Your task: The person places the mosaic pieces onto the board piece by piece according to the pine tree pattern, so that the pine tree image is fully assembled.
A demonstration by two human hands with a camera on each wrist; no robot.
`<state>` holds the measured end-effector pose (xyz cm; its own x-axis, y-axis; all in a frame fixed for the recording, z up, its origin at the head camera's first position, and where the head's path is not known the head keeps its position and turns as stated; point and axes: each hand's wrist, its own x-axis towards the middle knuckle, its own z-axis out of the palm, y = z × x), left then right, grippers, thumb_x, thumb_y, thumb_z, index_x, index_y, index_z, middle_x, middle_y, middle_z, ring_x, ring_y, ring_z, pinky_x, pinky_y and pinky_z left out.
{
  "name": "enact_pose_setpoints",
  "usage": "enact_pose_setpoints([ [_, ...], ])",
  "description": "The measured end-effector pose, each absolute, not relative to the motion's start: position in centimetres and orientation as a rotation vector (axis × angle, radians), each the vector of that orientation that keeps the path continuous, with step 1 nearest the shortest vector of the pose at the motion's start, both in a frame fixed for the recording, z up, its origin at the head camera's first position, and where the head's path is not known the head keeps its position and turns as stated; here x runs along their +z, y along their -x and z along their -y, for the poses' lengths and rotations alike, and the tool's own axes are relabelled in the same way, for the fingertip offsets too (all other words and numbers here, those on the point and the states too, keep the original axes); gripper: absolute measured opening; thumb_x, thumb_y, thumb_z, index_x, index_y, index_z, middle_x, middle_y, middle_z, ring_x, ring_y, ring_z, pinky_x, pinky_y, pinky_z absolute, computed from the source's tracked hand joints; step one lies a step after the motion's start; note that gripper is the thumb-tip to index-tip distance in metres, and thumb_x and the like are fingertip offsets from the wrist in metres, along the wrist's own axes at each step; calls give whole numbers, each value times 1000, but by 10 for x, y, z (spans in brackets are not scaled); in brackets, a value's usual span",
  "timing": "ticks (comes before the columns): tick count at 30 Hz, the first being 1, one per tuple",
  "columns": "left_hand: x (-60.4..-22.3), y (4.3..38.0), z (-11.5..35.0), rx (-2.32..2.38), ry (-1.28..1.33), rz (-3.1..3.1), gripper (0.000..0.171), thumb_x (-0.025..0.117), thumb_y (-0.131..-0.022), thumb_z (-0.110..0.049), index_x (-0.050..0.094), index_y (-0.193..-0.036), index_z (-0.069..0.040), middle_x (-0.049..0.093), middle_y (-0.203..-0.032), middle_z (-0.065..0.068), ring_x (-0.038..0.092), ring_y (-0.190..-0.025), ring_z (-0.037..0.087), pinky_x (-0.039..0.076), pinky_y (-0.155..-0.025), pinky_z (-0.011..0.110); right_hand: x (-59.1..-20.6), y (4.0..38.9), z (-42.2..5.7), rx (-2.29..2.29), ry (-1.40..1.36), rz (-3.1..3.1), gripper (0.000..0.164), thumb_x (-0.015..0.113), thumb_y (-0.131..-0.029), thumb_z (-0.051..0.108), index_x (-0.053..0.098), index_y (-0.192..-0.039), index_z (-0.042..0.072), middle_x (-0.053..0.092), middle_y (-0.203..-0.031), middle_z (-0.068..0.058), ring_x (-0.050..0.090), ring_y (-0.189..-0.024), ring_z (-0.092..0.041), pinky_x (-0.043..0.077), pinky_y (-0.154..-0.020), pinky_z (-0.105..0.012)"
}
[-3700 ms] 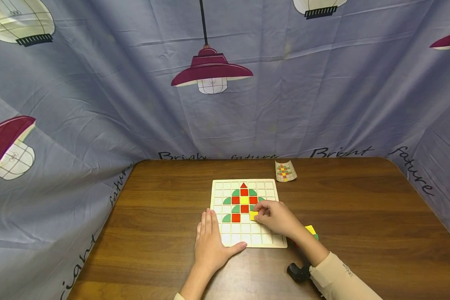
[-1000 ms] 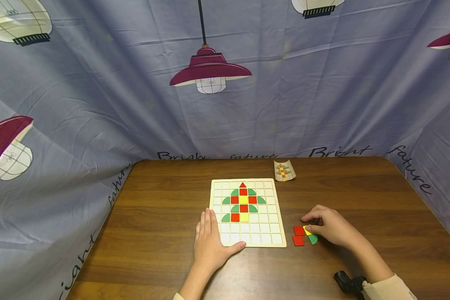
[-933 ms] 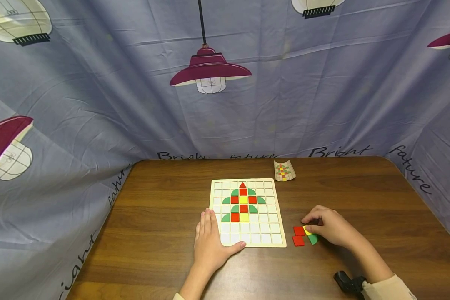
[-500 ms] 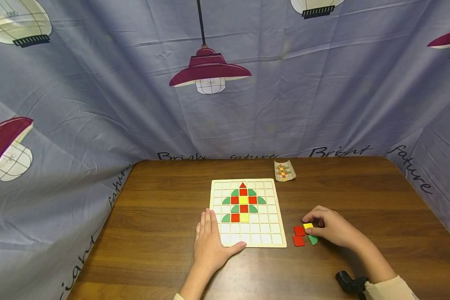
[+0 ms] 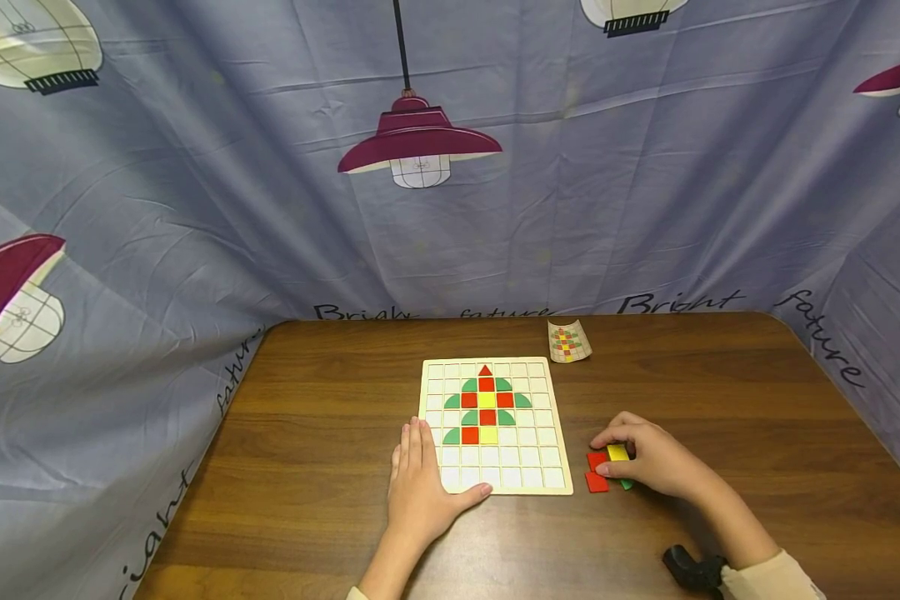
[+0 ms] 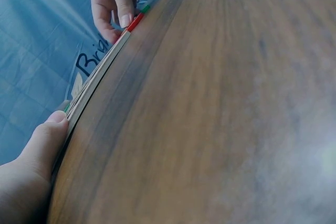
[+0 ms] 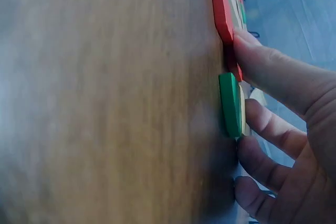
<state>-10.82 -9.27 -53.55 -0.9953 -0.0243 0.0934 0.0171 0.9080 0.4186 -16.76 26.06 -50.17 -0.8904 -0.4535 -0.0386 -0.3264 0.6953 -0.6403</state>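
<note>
In the head view my left hand (image 5: pixel 418 487) lies flat at the near-left corner of a white gridded board (image 5: pixel 528 477), thumb along its front edge. A tree-like pattern of coloured tiles sits on the grid: a red triangle (image 5: pixel 485 371), red and yellow squares, and green quarter circles. Right of the board, my right hand (image 5: pixel 648 454) hovers with its thumb at the near edge of a red square tile (image 5: pixel 596 459) and its index fingertip by the far edge. Beside that lie a yellow tile (image 5: pixel 617 452), a second red tile (image 5: pixel 597 482) and a partly hidden green tile (image 7: pixel 229 103).
A small pattern card (image 5: pixel 569 342) lies behind the board's far right corner. A black strap device (image 5: pixel 692 568) sits on the right wrist. The brown wooden table (image 5: pixel 330 392) ends at a blue printed curtain (image 5: pixel 540 233).
A yellow square was set on the board beside a red one, and my right hand went to the loose tiles. It then shifted left from the yellow tile to a red one. The left hand stayed put.
</note>
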Motion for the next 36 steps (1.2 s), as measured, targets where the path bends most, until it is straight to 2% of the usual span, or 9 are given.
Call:
enact_pose_setpoints([
  [6,-535,108,93,-648,-6,2974,137,62,-62,-88,20,-156,3,20,-164,22,19,-153,35,22,-123,50,-502,167,-256,-982,669,-2741,19,81,-80,31,73,-97,27,60,-97,10,50,-85,-6,43,-71,-22],
  [10,-536,108,93,-644,-8,2980,137,62,-62,-89,20,-156,3,19,-164,22,18,-153,35,22,-123,50,-502,167,-254,-965,661,-2810,20,83,-78,27,69,-93,28,62,-95,15,49,-90,-8,42,-75,-24],
  [16,-536,109,93,-643,-8,2971,137,62,-62,-89,21,-156,2,20,-164,22,18,-153,35,21,-124,50,-500,169,-250,-961,526,-2846,17,81,-82,23,67,-93,25,59,-85,12,44,-81,-10,38,-66,-23],
  [24,-535,109,93,-644,-1,2960,137,62,-62,-89,21,-156,3,20,-164,22,18,-153,36,21,-124,50,-497,178,-236,-1101,448,-2771,13,76,-87,16,67,-96,19,61,-81,5,48,-62,-8,43,-53,-22],
  [29,-535,109,93,-646,1,2960,137,62,-63,-89,21,-156,3,20,-164,22,18,-153,36,22,-123,50,-496,183,-214,-1161,446,-2777,13,78,-85,18,68,-94,21,63,-81,7,46,-61,-8,41,-53,-22],
  [36,-535,109,93,-659,-11,2974,137,62,-62,-88,20,-156,3,19,-164,22,18,-153,35,22,-123,50,-497,188,-181,-1235,481,-2726,13,78,-85,16,69,-94,17,62,-78,6,45,-62,-9,39,-53,-22],
])
